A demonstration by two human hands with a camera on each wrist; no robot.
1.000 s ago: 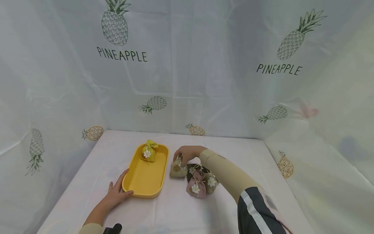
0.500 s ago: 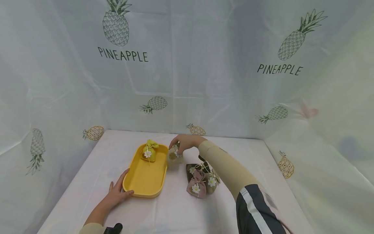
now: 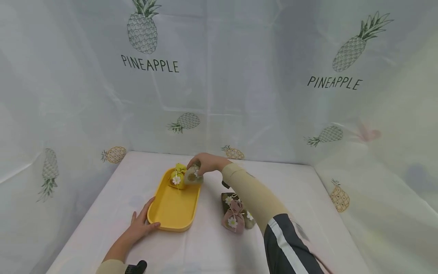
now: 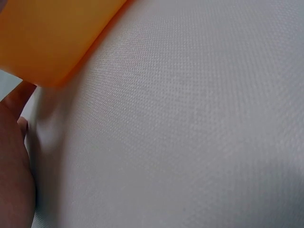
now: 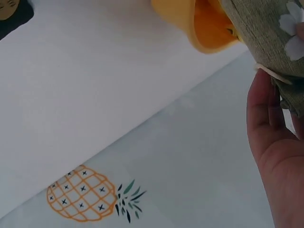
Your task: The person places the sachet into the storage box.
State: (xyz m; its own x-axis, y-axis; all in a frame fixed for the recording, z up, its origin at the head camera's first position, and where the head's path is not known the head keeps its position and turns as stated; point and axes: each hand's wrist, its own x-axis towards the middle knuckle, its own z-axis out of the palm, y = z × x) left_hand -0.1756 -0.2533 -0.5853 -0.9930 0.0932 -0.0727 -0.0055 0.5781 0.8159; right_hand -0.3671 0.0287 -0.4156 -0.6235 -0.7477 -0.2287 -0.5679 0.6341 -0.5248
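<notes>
My right hand [image 3: 209,162] pinches a grey-green drawstring pouch [image 3: 192,177] by its gathered neck, over the far right part of the yellow tray [image 3: 171,213]. In the right wrist view, fingertips and thumb hold this pouch [image 5: 263,40] at its cord; a white flower is on its side. A yellow-green pouch [image 3: 177,179] with a white flower sits at the tray's far end, right beside the held one. My left hand [image 3: 137,227] rests against the tray's near left corner, fingers along the left side and thumb at the near edge.
Right of the tray, a pink pouch [image 3: 232,222], a dark brown pouch [image 3: 225,201] and an olive pouch [image 3: 249,220] lie clustered on the white table [image 3: 205,243], partly behind the right sleeve. A pineapple-print curtain [image 3: 260,95] rises behind the table.
My right hand has lifted the grey-green pouch from beside the cluster and carried it left and away over the tray. My left hand has stayed at the tray's corner.
</notes>
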